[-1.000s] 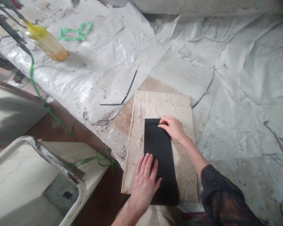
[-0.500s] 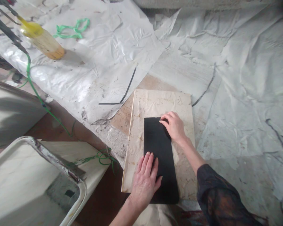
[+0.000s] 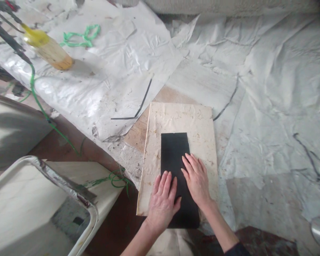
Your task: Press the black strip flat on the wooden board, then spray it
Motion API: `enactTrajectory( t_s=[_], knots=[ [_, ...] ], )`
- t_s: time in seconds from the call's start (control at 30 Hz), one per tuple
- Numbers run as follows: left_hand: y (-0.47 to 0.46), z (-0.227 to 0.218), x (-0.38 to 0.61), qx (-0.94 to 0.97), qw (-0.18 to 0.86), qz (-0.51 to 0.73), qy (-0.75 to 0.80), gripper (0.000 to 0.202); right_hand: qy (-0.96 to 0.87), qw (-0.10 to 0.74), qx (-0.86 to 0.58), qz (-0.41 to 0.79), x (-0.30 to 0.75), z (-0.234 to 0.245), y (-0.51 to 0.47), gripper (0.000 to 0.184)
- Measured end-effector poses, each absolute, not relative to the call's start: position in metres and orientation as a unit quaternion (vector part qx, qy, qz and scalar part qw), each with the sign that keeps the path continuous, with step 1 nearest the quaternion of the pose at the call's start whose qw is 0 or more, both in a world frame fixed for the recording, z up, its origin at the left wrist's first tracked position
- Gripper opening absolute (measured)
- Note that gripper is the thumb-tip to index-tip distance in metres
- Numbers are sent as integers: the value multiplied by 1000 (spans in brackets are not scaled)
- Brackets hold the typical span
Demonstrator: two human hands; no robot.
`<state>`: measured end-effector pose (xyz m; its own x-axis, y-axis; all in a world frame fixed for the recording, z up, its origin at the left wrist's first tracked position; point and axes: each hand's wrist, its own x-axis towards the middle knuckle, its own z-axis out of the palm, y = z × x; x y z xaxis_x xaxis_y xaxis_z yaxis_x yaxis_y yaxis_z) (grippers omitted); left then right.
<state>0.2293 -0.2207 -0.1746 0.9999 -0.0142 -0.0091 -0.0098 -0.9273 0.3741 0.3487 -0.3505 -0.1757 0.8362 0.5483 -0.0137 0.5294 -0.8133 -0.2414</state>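
Head camera: a flat black rectangular sheet (image 3: 174, 151) lies lengthwise on a cream-coloured, stained rectangular board (image 3: 181, 119), which rests at the near edge of a bench (image 3: 272, 142) covered in wrinkled whitish plastic. The sheet's far end stops well short of the board's far edge, while its near end reaches the board's near edge or just beyond; the hands partly hide the middle. The person's left hand (image 3: 162, 202) lies palm down across the sheet's left edge and the board beside it, its grip slack and the fingers extended. The right hand (image 3: 197, 181) rests palm down over the sheet's right edge, fingers lightly bent and spread, the grip likewise unclenched. Toward the bench's left edge, beyond the board's far left corner, a thin bent black strip (image 3: 135, 117) lies on the plastic; another thin, curved dark strip (image 3: 230, 103) runs out from the board's far right corner. Near the bench's far left corner are a yellow-topped translucent bottle with an orange base (image 3: 48, 49) and, just beside it, a loose tangle of bright green ribbon (image 3: 82, 40). A green cord (image 3: 32, 81) hangs down past the bench's left edge.
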Motion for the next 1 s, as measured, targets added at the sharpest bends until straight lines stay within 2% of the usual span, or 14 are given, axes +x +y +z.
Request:
enactTrajectory(
  t_s=[0.2, 0.4, 0.5, 0.63, 0.7, 0.83, 1.0],
  knots=[
    [-218, -171, 233, 983, 184, 4, -9, 57, -283, 118, -951, 45, 351, -178, -350, 54],
    [-206, -156, 246, 984, 175, 4, 12, 47, -308, 121, -943, 45, 350, -177, -348, 62],
    [-195, -155, 257, 988, 153, 2, 9, 63, -315, 116, -940, 59, 348, -179, -347, 65],
    [-181, -163, 274, 990, 123, -40, -52, 103, -313, 106, -942, 62, 346, -184, -348, 65],
    [-178, -168, 278, 991, 103, -61, -64, 114, -315, 105, -942, 56, 345, -186, -349, 67],
    [-178, -174, 279, 992, 87, -66, -62, 119, -321, 110, -940, 36, 346, -188, -351, 69],
    [-177, -174, 278, 990, 125, -41, -46, 117, -294, 114, -949, 8, 353, -191, -351, 69]
  ],
)
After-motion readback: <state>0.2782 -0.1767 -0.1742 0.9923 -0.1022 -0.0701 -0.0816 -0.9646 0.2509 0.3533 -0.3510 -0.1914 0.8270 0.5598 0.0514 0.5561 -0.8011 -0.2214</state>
